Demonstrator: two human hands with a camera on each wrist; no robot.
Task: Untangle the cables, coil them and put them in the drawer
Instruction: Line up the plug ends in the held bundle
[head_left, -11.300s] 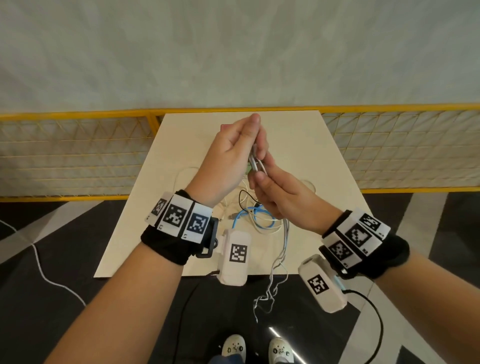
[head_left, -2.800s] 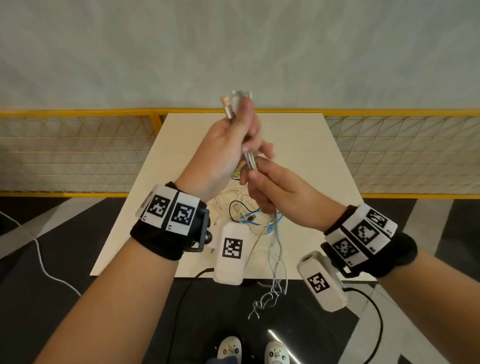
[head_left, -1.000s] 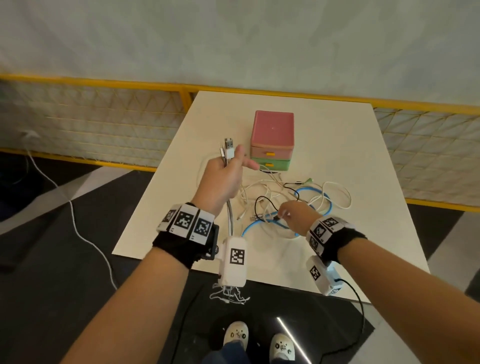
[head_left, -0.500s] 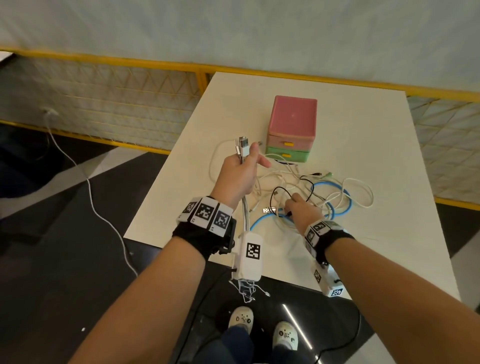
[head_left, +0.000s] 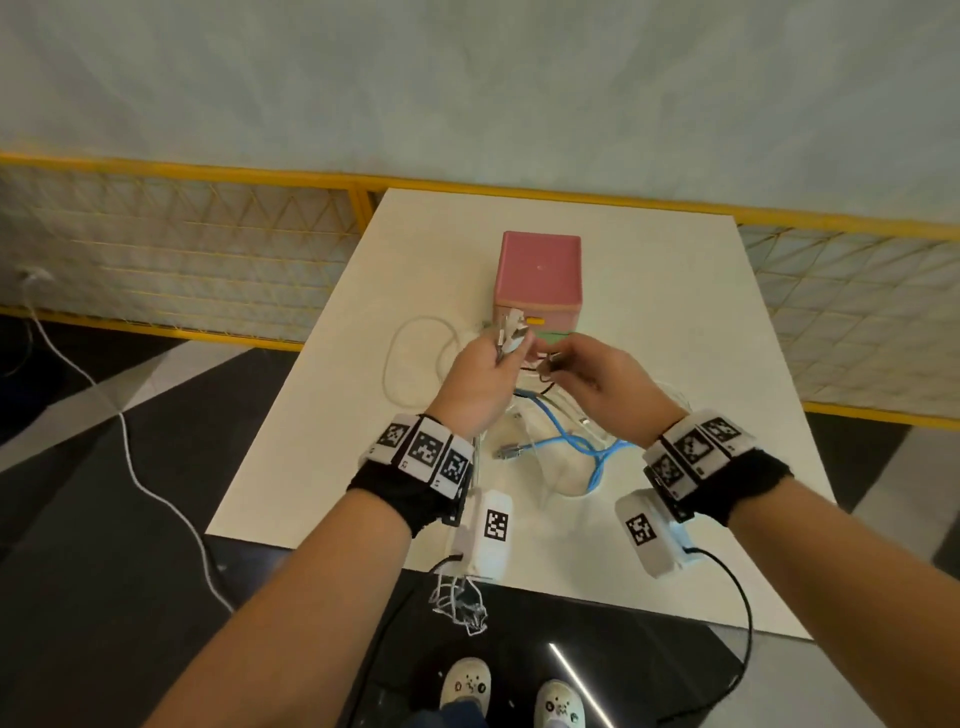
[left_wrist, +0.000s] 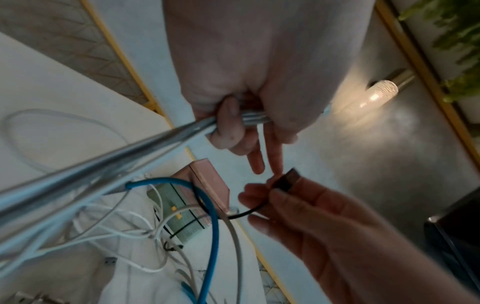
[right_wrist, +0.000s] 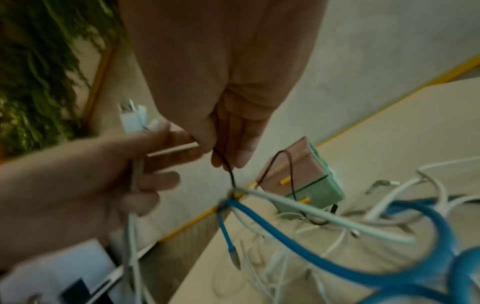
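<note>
My left hand (head_left: 505, 347) grips a bundle of grey and white cables (left_wrist: 130, 156), their plugs (head_left: 511, 330) sticking up above the fist. The bundle hangs down past the table's front edge. Just to its right, my right hand (head_left: 551, 367) pinches the plug end of a thin black cable (left_wrist: 288, 181); the cable (right_wrist: 226, 164) runs down into the tangle. A blue cable (head_left: 571, 436) and several white ones lie tangled on the table under both hands. The pink and green drawer box (head_left: 540, 275) stands behind the hands with both drawers closed.
The white table (head_left: 675, 312) has a yellow mesh fence (head_left: 182, 249) behind it and at both sides. A white cable loop (head_left: 410, 358) lies left of the hands. Another white cord (head_left: 130, 457) trails on the dark floor at the left.
My right hand has come up from the pile on the table with the black cable's end and now sits beside the left hand. The left hand keeps its hold on the bundle.
</note>
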